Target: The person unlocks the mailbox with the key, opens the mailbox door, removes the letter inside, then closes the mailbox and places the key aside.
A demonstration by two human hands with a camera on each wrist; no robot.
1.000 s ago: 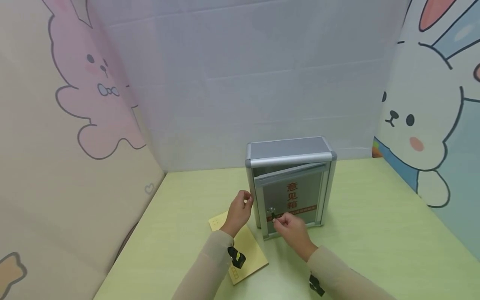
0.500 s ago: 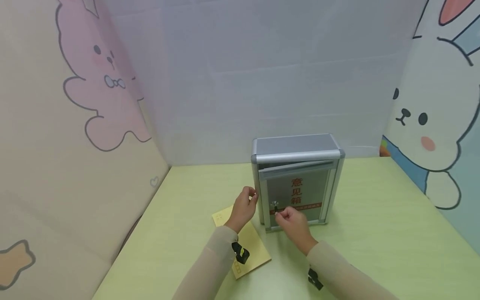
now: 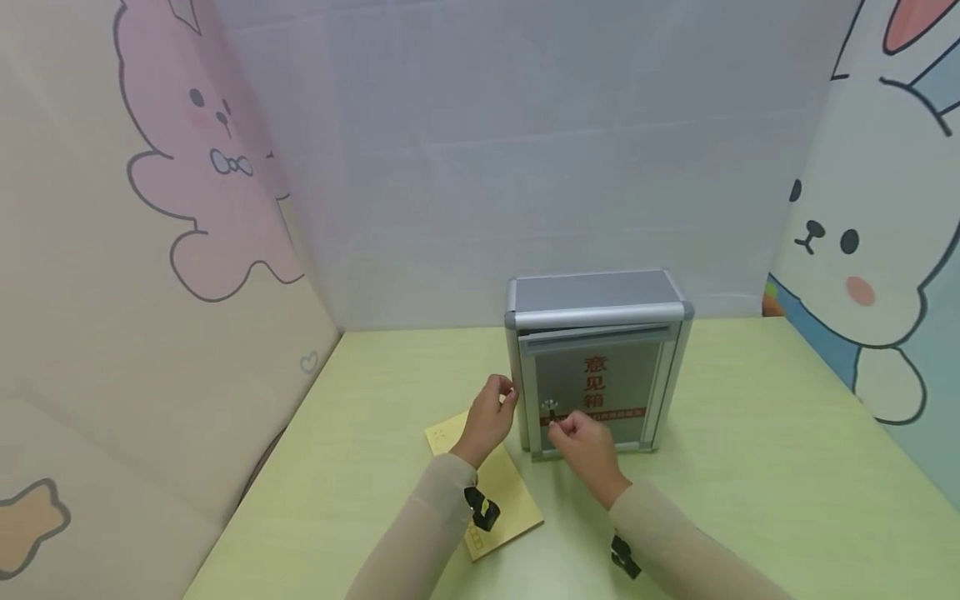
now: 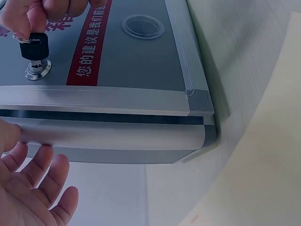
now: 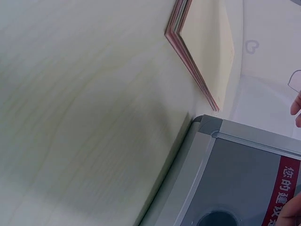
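Observation:
A grey metal box [image 3: 597, 293] with red characters stands upright on the table, its front door [image 3: 566, 375] slightly ajar along the left and top. My right hand [image 3: 588, 450] pinches the black-headed key [image 4: 35, 47], which sits in the door's lock [image 4: 37, 69]. At the box's left side is my left hand [image 3: 487, 421]; in the left wrist view its thumb lies on the frame edge and the fingers are loosely bent. The right wrist view catches only part of the right hand [image 5: 290, 214] beside the red stripe.
Yellow envelopes [image 3: 506, 500] lie stacked on the pale green table [image 3: 757, 467], left of the box and partly under the left forearm. A pale curtain [image 3: 525, 150] hangs behind, with cartoon-printed walls on both sides.
The door has swung closer to the box frame, narrowing the gap, with my right hand still on the key. The head view has shifted slightly; my left hand stays at the box's side.

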